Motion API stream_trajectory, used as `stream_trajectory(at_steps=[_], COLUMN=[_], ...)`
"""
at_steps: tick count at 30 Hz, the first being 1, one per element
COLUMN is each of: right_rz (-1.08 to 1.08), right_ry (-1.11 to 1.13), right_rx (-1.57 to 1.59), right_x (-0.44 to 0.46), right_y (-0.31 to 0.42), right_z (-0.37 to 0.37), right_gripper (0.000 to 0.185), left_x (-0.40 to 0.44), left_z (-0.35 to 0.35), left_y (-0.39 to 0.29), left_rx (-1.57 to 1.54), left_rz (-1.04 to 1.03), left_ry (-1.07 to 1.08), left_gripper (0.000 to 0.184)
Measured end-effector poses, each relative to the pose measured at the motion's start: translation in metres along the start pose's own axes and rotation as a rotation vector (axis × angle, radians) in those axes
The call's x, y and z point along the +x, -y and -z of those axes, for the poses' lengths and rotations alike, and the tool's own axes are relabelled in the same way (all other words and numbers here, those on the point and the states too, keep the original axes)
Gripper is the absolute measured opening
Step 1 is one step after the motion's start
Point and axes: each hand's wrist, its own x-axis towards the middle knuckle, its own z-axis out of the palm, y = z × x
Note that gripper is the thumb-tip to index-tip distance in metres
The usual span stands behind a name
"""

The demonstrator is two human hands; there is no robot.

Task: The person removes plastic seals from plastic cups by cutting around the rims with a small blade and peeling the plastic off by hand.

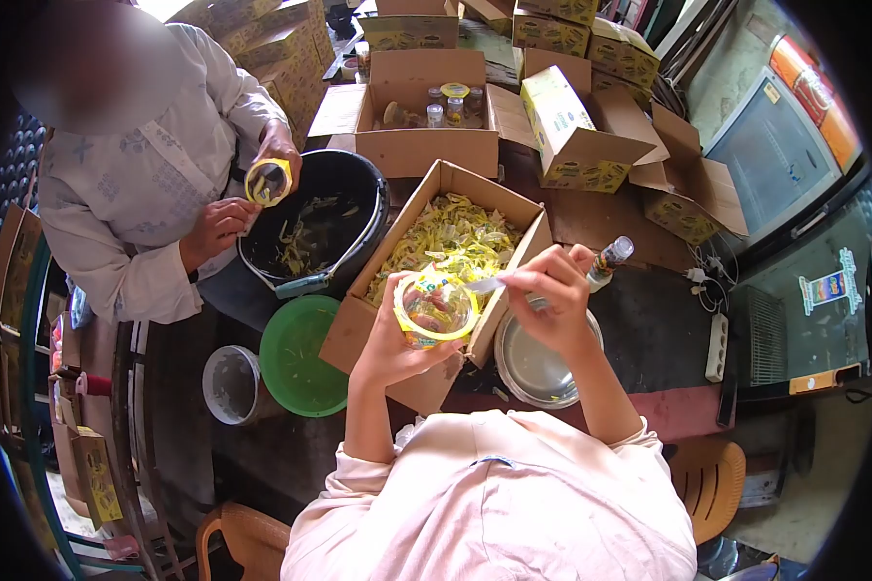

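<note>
My left hand (383,351) is wrapped round a clear plastic cup (438,327) with a yellow rim, its open mouth tilted toward me. Between the fingers of my right hand (556,300) is a thin pale blade (487,284), its tip close to the cup's rim; whether it touches cannot be made out. Just beyond both hands stands a cardboard box (354,324) filled with yellow plastic strips (451,228). Under my right forearm lies a metal bowl (543,373), and a small bottle (610,257) is behind that hand.
At the left, a co-worker (145,184) holds a similar yellow-rimmed cup (268,182) over a black bucket (383,208). A green basin (305,373) and a grey pail (231,385) stand nearby. Farther back is an open carton (426,153) of jars. A power strip (716,347) lies right.
</note>
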Motion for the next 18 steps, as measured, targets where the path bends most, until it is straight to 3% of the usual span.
stream_trajectory(at_steps=[5,18], right_rz=[0.224,0.385], right_ry=[0.089,0.157], right_rx=[-0.194,-0.357], right_x=[-0.003,-0.011], right_y=[0.015,0.015], right_z=[0.007,0.004], right_gripper=[0.020,0.017], left_x=[0.001,-0.005], left_z=[0.003,-0.004], left_y=[-0.001,-0.019], left_rx=[0.112,0.242], left_rz=[-0.088,-0.113], left_ry=[0.016,0.039], left_gripper=[0.067,0.059])
